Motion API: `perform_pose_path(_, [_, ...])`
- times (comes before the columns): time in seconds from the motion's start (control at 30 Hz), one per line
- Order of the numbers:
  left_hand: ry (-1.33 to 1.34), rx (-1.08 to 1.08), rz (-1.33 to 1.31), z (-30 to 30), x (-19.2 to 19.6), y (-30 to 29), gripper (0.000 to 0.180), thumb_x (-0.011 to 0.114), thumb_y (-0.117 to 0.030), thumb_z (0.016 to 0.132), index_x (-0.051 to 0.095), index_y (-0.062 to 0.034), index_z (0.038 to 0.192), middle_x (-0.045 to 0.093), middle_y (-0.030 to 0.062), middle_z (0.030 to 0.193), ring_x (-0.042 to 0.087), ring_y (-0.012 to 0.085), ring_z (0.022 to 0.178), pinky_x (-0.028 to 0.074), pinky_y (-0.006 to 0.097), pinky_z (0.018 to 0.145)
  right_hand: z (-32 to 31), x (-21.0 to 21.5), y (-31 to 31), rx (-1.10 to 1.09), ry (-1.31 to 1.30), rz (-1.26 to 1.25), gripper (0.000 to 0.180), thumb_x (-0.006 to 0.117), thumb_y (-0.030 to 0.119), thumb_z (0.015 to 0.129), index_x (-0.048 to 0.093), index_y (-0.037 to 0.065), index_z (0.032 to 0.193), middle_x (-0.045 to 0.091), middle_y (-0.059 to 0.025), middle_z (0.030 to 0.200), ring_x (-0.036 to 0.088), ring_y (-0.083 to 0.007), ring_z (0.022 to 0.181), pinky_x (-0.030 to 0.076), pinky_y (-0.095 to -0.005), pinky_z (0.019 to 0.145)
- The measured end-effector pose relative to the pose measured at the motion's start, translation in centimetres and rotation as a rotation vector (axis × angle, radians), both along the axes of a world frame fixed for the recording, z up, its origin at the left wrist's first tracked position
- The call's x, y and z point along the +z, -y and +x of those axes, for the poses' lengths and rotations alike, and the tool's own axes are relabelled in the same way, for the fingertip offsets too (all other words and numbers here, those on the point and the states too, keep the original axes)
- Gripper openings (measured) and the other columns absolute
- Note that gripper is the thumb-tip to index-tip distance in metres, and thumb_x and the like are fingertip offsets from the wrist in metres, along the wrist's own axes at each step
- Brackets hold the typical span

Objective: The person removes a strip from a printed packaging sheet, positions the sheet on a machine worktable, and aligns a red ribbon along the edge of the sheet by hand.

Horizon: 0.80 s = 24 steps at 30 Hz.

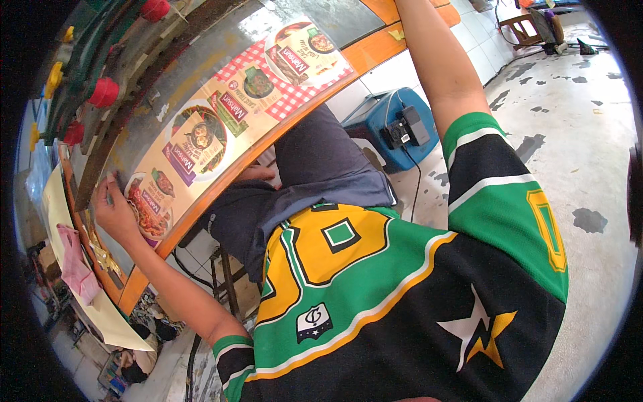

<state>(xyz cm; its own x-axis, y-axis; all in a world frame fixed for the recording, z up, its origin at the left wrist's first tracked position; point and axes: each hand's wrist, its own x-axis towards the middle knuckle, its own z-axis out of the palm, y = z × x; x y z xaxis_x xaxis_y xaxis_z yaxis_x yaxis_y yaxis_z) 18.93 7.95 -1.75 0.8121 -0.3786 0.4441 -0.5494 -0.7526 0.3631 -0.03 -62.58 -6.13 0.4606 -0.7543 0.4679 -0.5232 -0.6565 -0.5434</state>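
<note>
My left hand [110,209] rests on the steel counter top [201,63] near its left end, fingers curled against the surface beside a printed food poster [151,201]. Whether anything small is pinched in the fingers is unclear. My right arm [432,60] reaches up past the counter's orange wooden edge [375,47] and leaves the picture at the top, so my right hand is out of sight. My green, yellow and black jersey [402,288] and dark shorts [315,167] fill the middle.
Several food posters on a red checked strip [268,80] line the counter. Red caps [104,92] and yellow caps [53,77] stand at the upper left. A pink cloth [75,264] lies at the left. A blue box with a black device [395,124] sits on the stained floor [576,134].
</note>
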Motion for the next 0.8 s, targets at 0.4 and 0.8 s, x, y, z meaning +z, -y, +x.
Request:
perform_pose_path(0.4, [-0.04, -0.012, -0.001, 0.1, 0.03, -0.08, 0.034, 0.062, -0.033, 0.106, 0.079, -0.0044, 0.115, 0.077, 0.0121, 0.114, 0.072, 0.0298, 0.109, 0.052, 0.038, 0.097, -0.12, 0.1, -0.06, 0.008, 0.003, 0.01, 0.032, 0.061, 0.027, 0.087, 0.076, 0.004, 0.104, 0.076, -0.0241, 0.106, 0.072, -0.0405, 0.104, 0.056, -0.047, 0.094])
perform_pose_path(0.8, [0.017, -0.004, 0.073, 0.21, 0.13, -0.07, 0.037, 0.061, -0.034, 0.107, 0.079, -0.0034, 0.116, 0.077, 0.0143, 0.118, 0.071, 0.0314, 0.112, 0.051, 0.04, 0.1, -0.09, -0.22, 0.4, -0.003, -0.01, -0.009, 0.032, 0.061, 0.027, 0.088, 0.076, 0.004, 0.105, 0.076, -0.0243, 0.107, 0.071, -0.041, 0.105, 0.056, -0.0474, 0.094])
